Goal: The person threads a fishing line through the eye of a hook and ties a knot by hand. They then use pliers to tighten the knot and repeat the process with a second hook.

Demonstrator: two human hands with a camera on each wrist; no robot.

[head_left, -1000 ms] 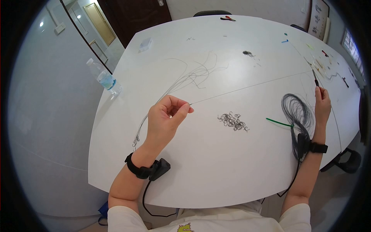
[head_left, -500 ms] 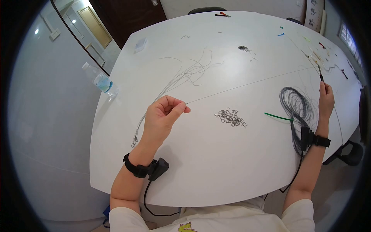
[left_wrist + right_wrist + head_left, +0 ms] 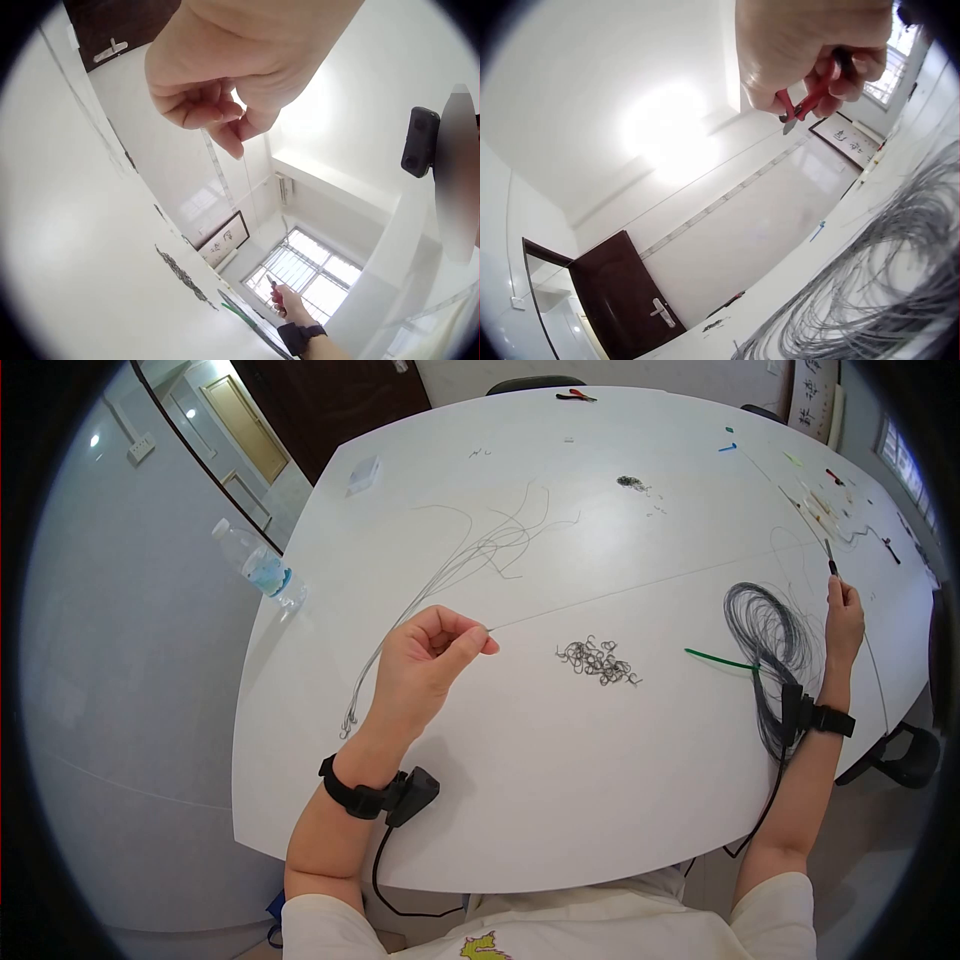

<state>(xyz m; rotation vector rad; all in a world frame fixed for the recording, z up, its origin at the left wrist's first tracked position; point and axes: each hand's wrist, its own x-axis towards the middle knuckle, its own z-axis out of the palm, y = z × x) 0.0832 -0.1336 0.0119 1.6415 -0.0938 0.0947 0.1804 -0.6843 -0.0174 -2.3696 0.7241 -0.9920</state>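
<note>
My left hand (image 3: 415,665) pinches the end of a thin line (image 3: 600,594) between thumb and fingers above the table; the left wrist view shows the same pinch (image 3: 240,75). That line stretches across to the blades of small scissors (image 3: 831,558) in my right hand (image 3: 845,622). In the right wrist view, fingers curl round the red handles (image 3: 815,99); whether the blades touch the line I cannot tell. Below the line lies a pile of dark curled hooks or clips (image 3: 600,663). A grey coil (image 3: 745,620) with a green tie (image 3: 720,659) lies beside my right forearm.
Long loose strands (image 3: 425,592) fan out behind my left hand. A bottle (image 3: 268,572) stands at the left edge of the white table (image 3: 560,790), and a clear box (image 3: 364,476) further back. Pliers (image 3: 576,396) lie at the far edge; small tools and bits lie far right.
The view has shifted slightly. My right hand has moved a little outward to the right with the scissors. My left hand keeps its pinch and has barely moved.
</note>
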